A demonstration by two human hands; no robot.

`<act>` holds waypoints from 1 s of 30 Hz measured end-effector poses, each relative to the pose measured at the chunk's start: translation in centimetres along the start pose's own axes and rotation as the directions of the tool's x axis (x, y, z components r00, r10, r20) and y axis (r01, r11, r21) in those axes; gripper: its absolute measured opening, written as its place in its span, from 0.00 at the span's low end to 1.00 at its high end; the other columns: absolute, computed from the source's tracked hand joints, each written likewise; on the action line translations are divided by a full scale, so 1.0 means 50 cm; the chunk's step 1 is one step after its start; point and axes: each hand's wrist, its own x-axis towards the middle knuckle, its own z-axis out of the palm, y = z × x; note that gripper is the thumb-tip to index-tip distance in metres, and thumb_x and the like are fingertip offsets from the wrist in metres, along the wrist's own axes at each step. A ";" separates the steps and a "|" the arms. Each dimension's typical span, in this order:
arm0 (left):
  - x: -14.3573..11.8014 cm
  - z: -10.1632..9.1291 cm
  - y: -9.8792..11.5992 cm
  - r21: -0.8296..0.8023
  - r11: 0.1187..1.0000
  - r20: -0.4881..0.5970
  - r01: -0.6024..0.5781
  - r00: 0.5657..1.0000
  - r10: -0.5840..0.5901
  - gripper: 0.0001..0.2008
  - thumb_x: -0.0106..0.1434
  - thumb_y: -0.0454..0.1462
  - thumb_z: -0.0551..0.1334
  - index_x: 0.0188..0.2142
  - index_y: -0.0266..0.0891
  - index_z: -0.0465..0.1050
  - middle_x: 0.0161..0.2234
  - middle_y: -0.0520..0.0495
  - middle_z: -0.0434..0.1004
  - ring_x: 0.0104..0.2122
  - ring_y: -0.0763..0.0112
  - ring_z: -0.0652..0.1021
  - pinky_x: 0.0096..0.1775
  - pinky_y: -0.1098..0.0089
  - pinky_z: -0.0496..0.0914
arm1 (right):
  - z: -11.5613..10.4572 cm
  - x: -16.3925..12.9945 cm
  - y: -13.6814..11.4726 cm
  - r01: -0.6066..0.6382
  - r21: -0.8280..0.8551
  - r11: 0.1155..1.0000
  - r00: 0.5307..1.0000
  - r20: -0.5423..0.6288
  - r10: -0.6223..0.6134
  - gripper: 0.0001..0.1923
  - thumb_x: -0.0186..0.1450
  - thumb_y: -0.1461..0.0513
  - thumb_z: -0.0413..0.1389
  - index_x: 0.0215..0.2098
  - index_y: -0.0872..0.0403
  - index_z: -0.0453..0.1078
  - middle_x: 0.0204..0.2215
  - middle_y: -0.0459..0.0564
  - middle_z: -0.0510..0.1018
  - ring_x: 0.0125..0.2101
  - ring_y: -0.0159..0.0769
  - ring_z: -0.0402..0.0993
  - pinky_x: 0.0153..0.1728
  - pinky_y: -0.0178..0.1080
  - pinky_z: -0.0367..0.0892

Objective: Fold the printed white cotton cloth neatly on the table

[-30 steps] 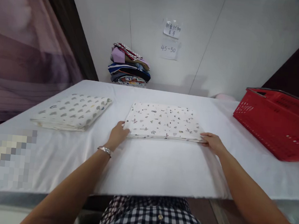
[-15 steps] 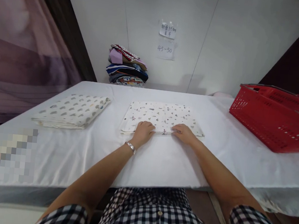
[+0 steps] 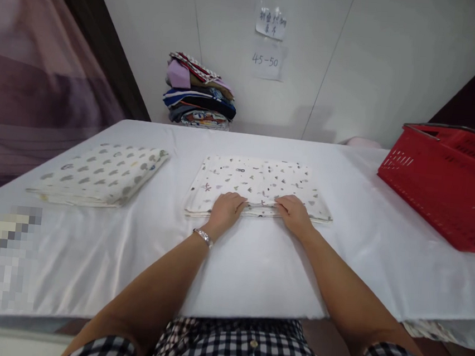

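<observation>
A folded white cloth (image 3: 258,180) with small scattered prints lies flat in front of me on the white-covered table. My left hand (image 3: 227,208) grips its near edge left of the middle, fingers closed on the top layers. At the same edge, a little to the right, my right hand (image 3: 293,211) pinches the cloth between thumb and fingers. Between the two hands the upper layer is slightly raised from the layers below. Both thumbs are partly hidden at the fold.
To the left lies another folded cloth (image 3: 103,173) with grey cloud-like prints. A red plastic basket (image 3: 447,181) stands at the right. Behind the table, a stack of folded fabrics (image 3: 199,96) rests against the wall, near two paper signs (image 3: 268,60). The white table (image 3: 253,280) ends close to my body.
The upper layer at the near edge has lifted a little between my hands, which stay at nearly the same places on the cloth. My view has shifted slightly.
</observation>
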 end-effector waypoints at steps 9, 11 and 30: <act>-0.014 0.013 0.012 -0.059 0.982 0.009 -0.177 0.984 0.178 0.14 0.63 0.34 0.56 0.49 0.41 0.69 0.46 0.45 0.73 0.47 0.64 0.71 0.48 0.61 0.65 | -0.014 -0.007 -0.014 0.008 -0.009 1.000 0.987 0.158 -0.006 0.12 0.63 0.65 0.51 0.41 0.51 0.75 0.42 0.52 0.76 0.44 0.42 0.68 0.46 0.46 0.66; -0.015 0.015 0.014 -0.061 0.982 0.042 -0.180 0.982 0.183 0.13 0.63 0.36 0.57 0.48 0.42 0.69 0.46 0.45 0.73 0.48 0.63 0.71 0.48 0.60 0.65 | -0.022 -0.007 -0.019 0.010 0.003 1.000 0.983 0.183 -0.010 0.14 0.63 0.66 0.51 0.43 0.50 0.75 0.43 0.52 0.75 0.45 0.42 0.68 0.47 0.47 0.66; 0.001 0.012 0.015 -0.077 0.997 0.051 -0.018 0.998 0.022 0.12 0.67 0.40 0.52 0.36 0.40 0.72 0.36 0.47 0.74 0.38 0.65 0.71 0.41 0.64 0.65 | -0.018 -0.009 -0.010 -0.011 0.017 1.000 0.983 0.185 0.008 0.15 0.64 0.63 0.51 0.46 0.51 0.73 0.44 0.52 0.76 0.46 0.42 0.68 0.49 0.49 0.65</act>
